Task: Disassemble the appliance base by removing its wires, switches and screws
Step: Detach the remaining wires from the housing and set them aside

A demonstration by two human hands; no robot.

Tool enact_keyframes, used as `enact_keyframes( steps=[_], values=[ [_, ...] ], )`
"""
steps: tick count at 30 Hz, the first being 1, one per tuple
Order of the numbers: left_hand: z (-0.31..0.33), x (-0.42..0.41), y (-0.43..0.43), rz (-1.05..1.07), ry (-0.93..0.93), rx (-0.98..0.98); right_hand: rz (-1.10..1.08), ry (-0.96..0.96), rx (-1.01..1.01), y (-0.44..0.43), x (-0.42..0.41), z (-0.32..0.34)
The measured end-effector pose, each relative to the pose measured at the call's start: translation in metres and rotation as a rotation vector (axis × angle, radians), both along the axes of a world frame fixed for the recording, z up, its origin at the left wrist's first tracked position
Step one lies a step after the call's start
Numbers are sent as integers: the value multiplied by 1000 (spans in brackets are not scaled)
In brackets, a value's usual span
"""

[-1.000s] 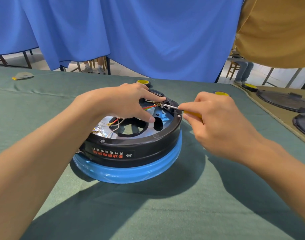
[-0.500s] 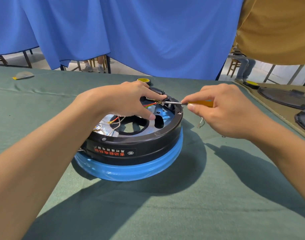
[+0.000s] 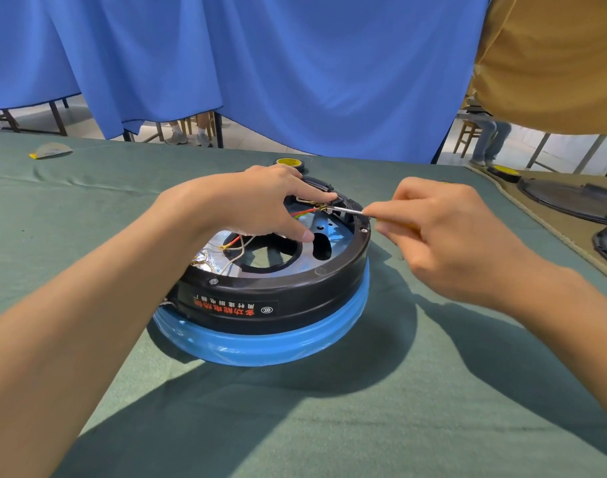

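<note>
The round appliance base (image 3: 271, 305), black with a blue lower rim, lies upside down on the green cloth in the middle. My left hand (image 3: 260, 205) rests on its inner plate, forefinger pressing a black switch part (image 3: 324, 186) at the far rim, thumb stretched toward the slot. My right hand (image 3: 443, 229) grips a screwdriver (image 3: 347, 211); its metal tip touches the terminal where the red wire (image 3: 300, 212) ends. More red and white wires (image 3: 238, 244) lie loose by the central hole. A screw (image 3: 364, 230) sits in the right rim.
A yellow tape roll (image 3: 288, 162) stands just behind the base. Dark round covers (image 3: 567, 198) lie on a tan mat at the right. A second tape roll (image 3: 505, 171) sits there. Blue curtain hangs behind; a person in a mustard top (image 3: 550, 56) stands at the upper right.
My right hand shifted slightly left and turned around the screwdriver, hiding more of its yellow handle. My left hand stayed pressed on the switch part.
</note>
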State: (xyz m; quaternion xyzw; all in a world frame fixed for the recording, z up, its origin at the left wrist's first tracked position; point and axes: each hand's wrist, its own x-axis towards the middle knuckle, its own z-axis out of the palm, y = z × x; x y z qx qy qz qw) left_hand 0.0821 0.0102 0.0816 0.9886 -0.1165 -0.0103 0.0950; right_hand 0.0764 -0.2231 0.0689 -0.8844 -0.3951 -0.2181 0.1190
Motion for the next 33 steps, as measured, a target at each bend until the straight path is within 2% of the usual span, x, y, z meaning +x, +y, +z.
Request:
enact_keyframes(
  steps=[6,16,22,30,33],
  values=[
    [-1,-1,1,-9,-8,8,-3,165,97,-6,11,11],
    [-1,0,1,-11,-1,17,28,70,116,-5,7,-3],
    [-1,1,2,-18,1,29,58,184,170,1,8,-3],
    [-1,-1,4,-55,-28,37,4,189,233,-4,11,-10],
    [5,-4,6,-116,-7,-22,-11,200,287,-4,14,-16]
  ],
)
